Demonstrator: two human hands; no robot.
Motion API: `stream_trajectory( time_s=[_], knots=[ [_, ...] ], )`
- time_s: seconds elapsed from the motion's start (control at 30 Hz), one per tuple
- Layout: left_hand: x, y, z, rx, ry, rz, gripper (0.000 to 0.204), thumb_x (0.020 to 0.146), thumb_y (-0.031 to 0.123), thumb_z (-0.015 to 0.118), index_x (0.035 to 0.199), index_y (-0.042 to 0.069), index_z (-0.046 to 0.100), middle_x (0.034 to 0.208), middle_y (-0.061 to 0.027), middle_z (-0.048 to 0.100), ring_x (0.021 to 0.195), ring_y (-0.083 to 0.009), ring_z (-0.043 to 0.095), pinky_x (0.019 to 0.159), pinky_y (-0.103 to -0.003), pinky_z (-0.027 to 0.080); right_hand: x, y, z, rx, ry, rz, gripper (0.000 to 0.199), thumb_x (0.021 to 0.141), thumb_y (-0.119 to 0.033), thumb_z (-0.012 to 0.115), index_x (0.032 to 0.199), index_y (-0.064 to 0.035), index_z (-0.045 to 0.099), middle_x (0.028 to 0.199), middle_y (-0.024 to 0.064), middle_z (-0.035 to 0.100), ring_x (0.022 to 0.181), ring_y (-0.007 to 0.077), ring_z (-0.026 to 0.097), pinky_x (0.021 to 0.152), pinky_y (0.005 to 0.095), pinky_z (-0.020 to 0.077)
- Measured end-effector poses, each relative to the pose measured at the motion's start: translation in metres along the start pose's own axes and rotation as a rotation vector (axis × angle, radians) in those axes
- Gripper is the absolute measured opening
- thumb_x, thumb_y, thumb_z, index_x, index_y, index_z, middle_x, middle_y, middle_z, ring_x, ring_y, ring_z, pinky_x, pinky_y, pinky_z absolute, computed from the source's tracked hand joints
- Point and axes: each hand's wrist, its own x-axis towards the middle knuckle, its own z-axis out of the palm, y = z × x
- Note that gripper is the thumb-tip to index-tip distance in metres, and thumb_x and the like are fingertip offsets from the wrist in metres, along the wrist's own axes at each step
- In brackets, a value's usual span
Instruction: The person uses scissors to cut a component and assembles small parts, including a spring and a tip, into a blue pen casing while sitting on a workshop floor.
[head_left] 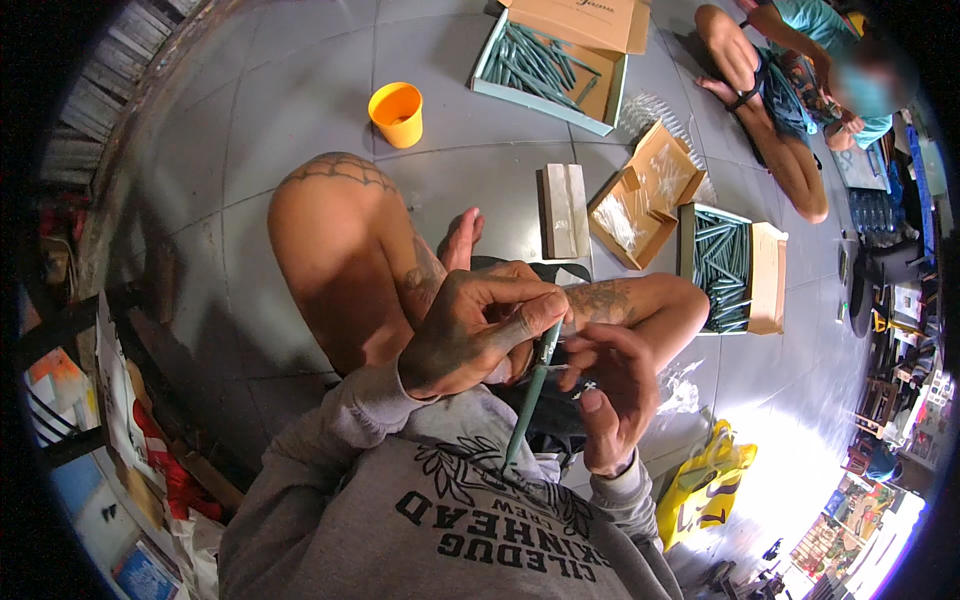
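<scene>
Green stick (pixel 530 395), slim and tapered, is pinched by left hand (pixel 470 335) fingers near its top, right hand (pixel 610 395) fingers closed beside it.

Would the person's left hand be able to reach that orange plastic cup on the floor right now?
Probably not easily: the left hand is pinching the thin green stick, and the orange plastic cup stands beyond the raised bare knee, with open grey floor around it.

One head-worn fisheye camera looks steeply down from close above the person's lap. The tiled floor (pixel 300 90) bends toward the dark rim.
</scene>
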Motion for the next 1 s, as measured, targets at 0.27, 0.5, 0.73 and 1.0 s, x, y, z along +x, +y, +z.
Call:
stream_trajectory(
  time_s=[0.27,0.5,0.73,1.0],
  knots=[
    [0.003,0.015,0.006,0.017,0.009,0.03,0.027,0.094,0.034,0.067,0.094,0.009,0.078,0.08,0.0007,0.068,0.088,-0.0079,0.062,0.112,-0.057,-0.01,0.005,-0.009,-0.003,0.003,-0.125,0.26,0.03,0.086,-0.002,0.073,0.111,0.0071,0.061,0.093,0.0053,0.066,0.083,0.01,0.06,0.078,0.0254,0.049],
    [0.002,0.021,0.011,-0.018,0.057,0.076,0.027,0.093,0.029,0.07,0.097,0.003,0.076,0.084,-0.0064,0.069,0.087,-0.0134,0.062,0.098,-0.039,0.035,0.006,-0.017,-0.006,0.085,-0.116,0.379,0.028,0.087,-0.002,0.075,0.109,0.0063,0.061,0.093,0.0057,0.068,0.084,0.0104,0.062,0.077,0.0256,0.0507],
    [0.004,0.022,0.009,0.013,0.031,0.134,0.027,0.092,0.026,0.071,0.097,0.001,0.076,0.086,-0.0086,0.07,0.084,-0.0154,0.062,0.081,-0.03,0.045,0.01,-0.024,-0.008,0.097,-0.126,0.434,0.027,0.085,-0.003,0.077,0.107,0.0056,0.062,0.093,0.0075,0.068,0.083,0.0111,0.063,0.075,0.0257,0.0522],
    [0.006,0.028,0.004,0.155,-0.021,0.206,0.025,0.091,0.026,0.07,0.095,0.002,0.076,0.081,-0.0077,0.067,0.075,-0.0166,0.056,0.076,-0.031,0.043,0.012,-0.022,-0.009,0.145,-0.167,0.462,0.017,0.088,-0.005,0.074,0.096,0.003,0.061,0.09,0.0115,0.07,0.074,0.0136,0.066,0.065,0.0253,0.0545]
  ],
)
